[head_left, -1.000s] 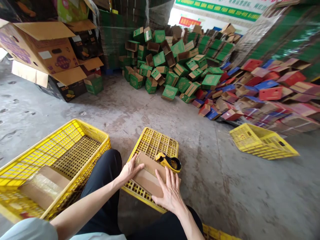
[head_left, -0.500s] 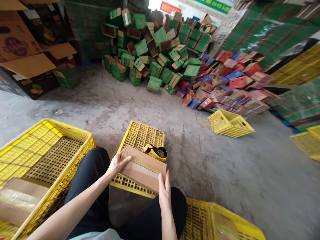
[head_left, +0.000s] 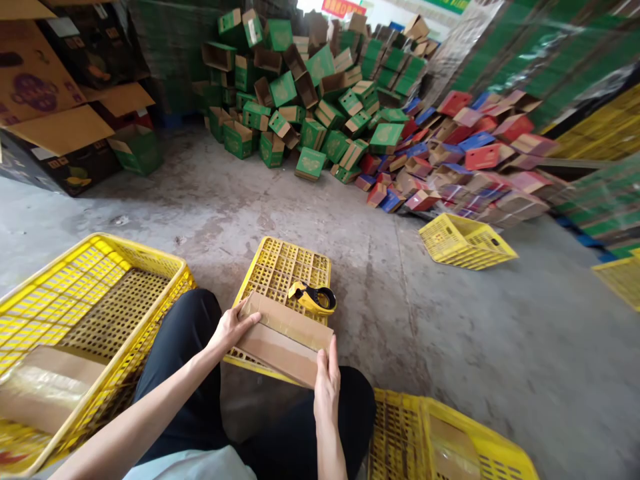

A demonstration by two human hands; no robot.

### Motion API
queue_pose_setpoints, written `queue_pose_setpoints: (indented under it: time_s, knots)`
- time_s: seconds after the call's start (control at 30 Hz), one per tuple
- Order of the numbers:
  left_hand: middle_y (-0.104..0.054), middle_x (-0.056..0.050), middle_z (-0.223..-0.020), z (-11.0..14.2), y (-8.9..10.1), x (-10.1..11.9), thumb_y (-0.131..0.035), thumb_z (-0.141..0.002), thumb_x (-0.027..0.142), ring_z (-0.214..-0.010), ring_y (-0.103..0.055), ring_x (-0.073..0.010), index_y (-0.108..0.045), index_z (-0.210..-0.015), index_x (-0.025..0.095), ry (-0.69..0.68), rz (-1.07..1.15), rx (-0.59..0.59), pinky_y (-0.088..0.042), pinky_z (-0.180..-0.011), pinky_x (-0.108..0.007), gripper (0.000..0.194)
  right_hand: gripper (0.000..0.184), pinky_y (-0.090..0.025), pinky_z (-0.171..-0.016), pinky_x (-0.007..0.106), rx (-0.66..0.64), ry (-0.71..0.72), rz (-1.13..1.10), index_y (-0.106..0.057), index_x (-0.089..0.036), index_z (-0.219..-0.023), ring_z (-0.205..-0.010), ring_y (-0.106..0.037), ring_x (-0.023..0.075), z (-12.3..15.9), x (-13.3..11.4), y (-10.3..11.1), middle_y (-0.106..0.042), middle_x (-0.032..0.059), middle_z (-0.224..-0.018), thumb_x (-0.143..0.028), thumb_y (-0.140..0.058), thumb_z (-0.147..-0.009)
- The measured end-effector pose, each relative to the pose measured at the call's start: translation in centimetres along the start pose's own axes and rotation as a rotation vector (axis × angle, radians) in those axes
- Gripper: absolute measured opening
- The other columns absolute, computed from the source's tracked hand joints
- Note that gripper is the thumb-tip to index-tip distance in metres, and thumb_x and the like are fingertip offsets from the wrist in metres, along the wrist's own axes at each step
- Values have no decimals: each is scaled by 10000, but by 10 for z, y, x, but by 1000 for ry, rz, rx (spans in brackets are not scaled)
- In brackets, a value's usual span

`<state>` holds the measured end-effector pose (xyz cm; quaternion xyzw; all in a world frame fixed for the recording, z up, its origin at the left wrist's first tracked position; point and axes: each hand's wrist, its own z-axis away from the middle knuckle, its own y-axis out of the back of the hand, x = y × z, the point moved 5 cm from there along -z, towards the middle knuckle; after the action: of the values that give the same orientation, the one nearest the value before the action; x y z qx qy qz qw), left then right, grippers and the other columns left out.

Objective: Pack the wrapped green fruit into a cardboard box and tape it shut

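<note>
A flat brown cardboard box is held between my two hands above the near part of an upturned yellow crate. My left hand grips the box's left end, thumb on top. At the right end, my right hand closes on the box with its thumb on the upper face. Shiny clear tape shows along the box's upper face. Just beyond it, a yellow and black tape dispenser lies on the crate. The undersides of the box and some fingertips are hidden.
A large yellow crate on my left contains a taped cardboard piece. Another yellow crate at lower right holds cardboard too. Ahead lie heaps of green boxes and red and blue boxes, with a yellow crate before them.
The camera view has shifted slightly. Both hands keep hold of the cardboard box, which stays in nearly the same place; the tape dispenser still lies on the crate.
</note>
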<state>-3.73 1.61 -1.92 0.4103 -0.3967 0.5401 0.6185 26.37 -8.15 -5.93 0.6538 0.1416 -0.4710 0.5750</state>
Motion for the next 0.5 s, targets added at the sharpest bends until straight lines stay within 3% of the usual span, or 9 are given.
queue_pose_setpoints:
  time_s: [0.13, 0.23, 0.3, 0.4, 0.5]
  knots:
    - [-800, -113, -1113, 5, -1, -3, -829, -748, 629, -1057, -751, -345, -672, -1344, 117, 11, 19, 17, -610, -896, -379, 801, 798, -428, -1175, 464, -11, 44, 142, -9, -193, -1691, -1500, -439, 327, 6, -1, 0, -402, 143, -1658, -650, -143, -1050]
    - [-789, -127, -1159, 3, -2, -6, -838, -750, 626, -1087, -744, -352, -664, -1358, 110, 13, 48, 22, -605, -930, -394, 816, 888, -335, -1209, 593, 0, 186, 313, 62, -133, -1679, -1576, -227, 436, 7, -23, 11, -104, 211, -1742, -690, -172, -1028]
    - [-782, -133, -1184, 1, -2, -7, -843, -750, 619, -1116, -733, -363, -656, -1376, 108, 0, 65, 27, -599, -955, -407, 830, 953, -244, -1206, 700, -4, 355, 505, 113, -178, -1673, -1590, -49, 491, 8, -50, 18, 127, 186, -1742, -711, -313, -1009]
    - [-778, -130, -1204, 0, -3, -8, -834, -757, 619, -1151, -719, -372, -641, -1404, 118, -9, 70, 34, -591, -983, -423, 842, 1086, -151, -1190, 769, -190, 593, 706, 122, -276, -1671, -1589, 42, 491, 7, -90, 15, 169, 163, -1739, -708, -552, -937]
    - [-777, -130, -1205, 0, -3, -7, -817, -772, 619, -1158, -716, -374, -635, -1414, 116, -9, 77, 30, -585, -999, -433, 836, 1253, -64, -1186, 784, -418, 695, 832, 46, -324, -1678, -1590, 51, 485, 0, -117, 2, 107, 177, -1748, -728, -736, -787]
